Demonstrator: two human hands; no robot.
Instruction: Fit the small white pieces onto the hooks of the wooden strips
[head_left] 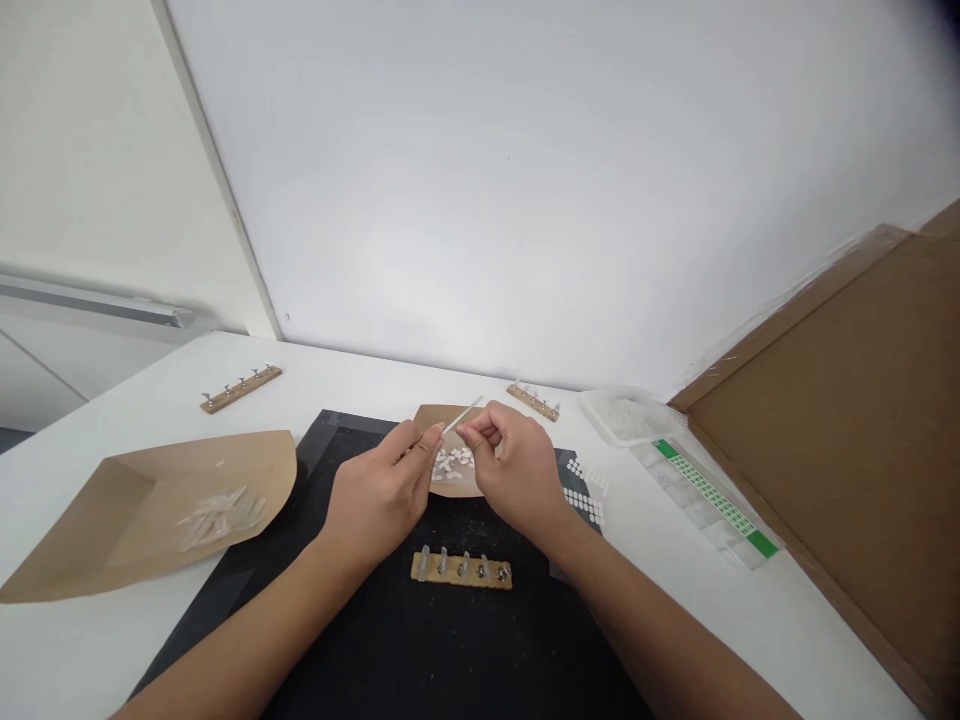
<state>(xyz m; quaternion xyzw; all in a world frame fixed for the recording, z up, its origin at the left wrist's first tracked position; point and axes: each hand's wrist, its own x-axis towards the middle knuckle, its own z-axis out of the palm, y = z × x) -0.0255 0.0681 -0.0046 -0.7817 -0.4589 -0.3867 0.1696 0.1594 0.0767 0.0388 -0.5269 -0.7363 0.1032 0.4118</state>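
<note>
My left hand [382, 485] pinches a thin pale strip [465, 413], which points up and to the right. Close beside it, my right hand [517, 468] has thumb and forefinger pressed together; what is between them is too small to make out. Below both hands is a small brown paper tray [459, 488] with loose white bits [452, 462] in it. Nearer to me, a short wooden bar [454, 578] lies on a black mat [405, 640], with small metal posts and clear nail-tip-like pieces standing along it.
At left, a larger paper tray [135, 480] contains clear slivers [221, 515]. Other wooden bars with posts lie at back left [241, 388] and back right [532, 401]. White-dot sheets [583, 503], a green-and-white strip [716, 495] and a clear plastic container [630, 415] are at right, beside a brown board [832, 450].
</note>
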